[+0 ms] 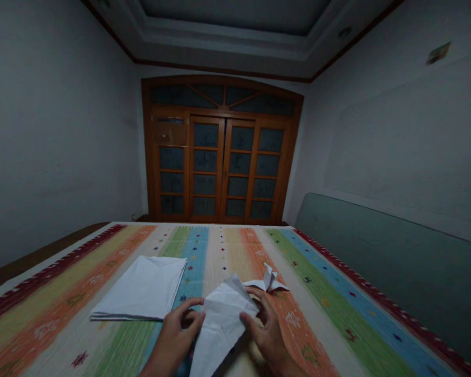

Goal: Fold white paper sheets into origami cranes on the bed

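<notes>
Both my hands hold a creased sheet of white paper (219,327) up over the striped cover, its narrow end pointing away from me and its wide end hanging toward me. My left hand (175,335) pinches its left edge, and my right hand (266,335) grips its right edge between thumb and fingers. Just beyond my right hand lies a small folded white paper figure (269,280). A flat stack of folded white paper (138,288) lies beyond and left of my left hand, apart from it.
A woven cover (220,246) with coloured lengthwise stripes spreads under everything. A green padded board (372,262) runs along its right side, and a dark wooden edge (35,259) along its left. Wooden glazed doors (220,167) stand at the far end.
</notes>
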The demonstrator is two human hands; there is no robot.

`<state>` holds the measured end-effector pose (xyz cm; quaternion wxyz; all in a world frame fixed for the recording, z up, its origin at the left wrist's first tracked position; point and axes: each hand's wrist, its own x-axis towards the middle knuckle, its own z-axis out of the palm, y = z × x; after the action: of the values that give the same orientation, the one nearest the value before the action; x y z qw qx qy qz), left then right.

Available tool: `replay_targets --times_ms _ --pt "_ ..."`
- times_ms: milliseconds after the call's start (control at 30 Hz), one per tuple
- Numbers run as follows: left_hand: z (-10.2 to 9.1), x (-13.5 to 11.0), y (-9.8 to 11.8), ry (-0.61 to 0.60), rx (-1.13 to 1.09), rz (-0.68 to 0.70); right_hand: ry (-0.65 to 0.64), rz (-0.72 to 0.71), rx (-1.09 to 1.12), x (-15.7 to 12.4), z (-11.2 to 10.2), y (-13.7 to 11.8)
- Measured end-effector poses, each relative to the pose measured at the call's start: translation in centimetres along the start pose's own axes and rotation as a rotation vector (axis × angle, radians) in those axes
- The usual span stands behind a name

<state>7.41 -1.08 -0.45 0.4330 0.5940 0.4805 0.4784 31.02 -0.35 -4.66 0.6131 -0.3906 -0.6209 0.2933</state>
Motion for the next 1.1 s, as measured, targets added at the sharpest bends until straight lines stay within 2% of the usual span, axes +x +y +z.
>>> replay_targets --times_ms 100,200,333,500,633,800,1000,1100 --pt "0.3 0.2 -1.3 -0.096 0.001 -0.050 -0.037 0.130 0.040 -0.3 0.6 -0.5" --pt "-0.1 0.4 -2.2 -0.092 0.106 0.011 -0.125 0.199 -0.033 -0.3 0.7 -0.8" --pt "-0.8 0.5 -2.5 -0.098 0.396 0.086 -0.248 0.179 -0.272 -0.1 0.4 -1.0" --pt "-1.3 0.3 -3.0 -0.055 0.686 0.193 -0.245 0.160 -0.457 -0.3 0.2 -0.5" --pt "-1.5 0.1 -3.8 -0.046 0.730 0.390 -0.284 0.036 -0.543 -0.8 0.1 0.0" --pt "-1.5 0.3 -4.5 -0.078 0.762 0.529 -0.375 -0.138 -0.543 -1.0 0.2 -0.5" --pt "-1.6 0.4 -5.2 -0.153 0.815 0.687 -0.555 -0.366 -0.458 -1.2 0.1 -1.3" --pt "-1.6 0.3 -5.2 -0.162 0.849 0.724 -0.683 -0.381 -0.538 -1.5 -0.2 -2.1"
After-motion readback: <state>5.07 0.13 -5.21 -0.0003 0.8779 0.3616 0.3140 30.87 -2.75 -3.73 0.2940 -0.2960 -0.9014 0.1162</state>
